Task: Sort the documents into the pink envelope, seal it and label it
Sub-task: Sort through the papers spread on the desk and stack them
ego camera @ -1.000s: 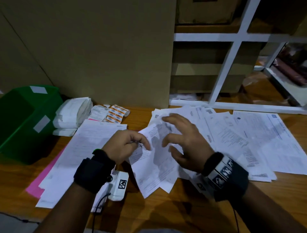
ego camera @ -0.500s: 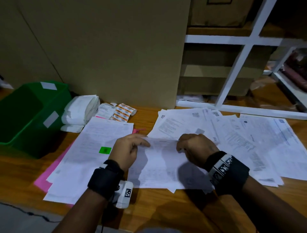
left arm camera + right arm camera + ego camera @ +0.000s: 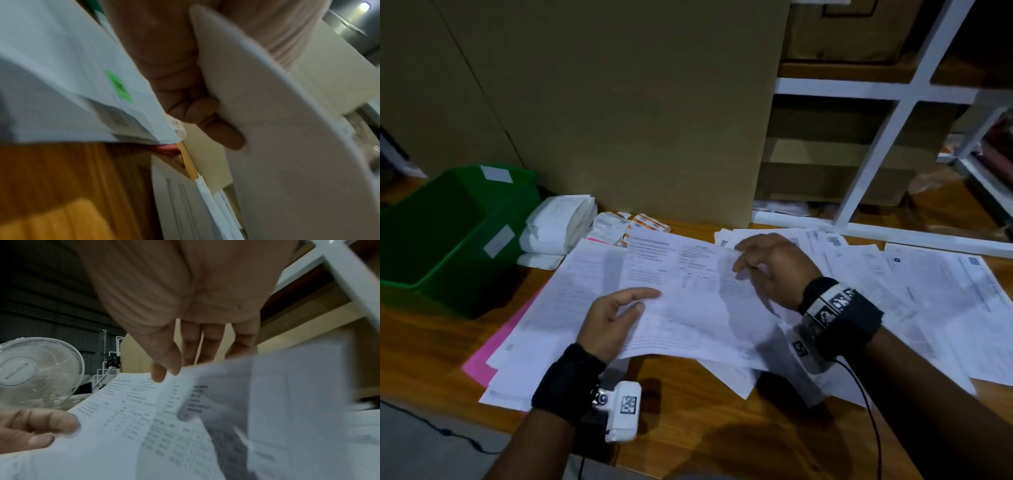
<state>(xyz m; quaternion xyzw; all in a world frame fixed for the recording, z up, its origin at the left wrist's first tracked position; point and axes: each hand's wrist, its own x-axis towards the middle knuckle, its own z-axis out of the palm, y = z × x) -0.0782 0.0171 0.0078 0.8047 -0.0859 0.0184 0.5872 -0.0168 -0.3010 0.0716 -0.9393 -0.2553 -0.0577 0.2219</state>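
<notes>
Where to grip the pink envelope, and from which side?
Take the pink envelope by its exposed near-left corner, coming from the left. Only that strip shows; the rest lies flat under the paper stack, so slide it out sideways. The green bin crowds the far-left edge.
</notes>
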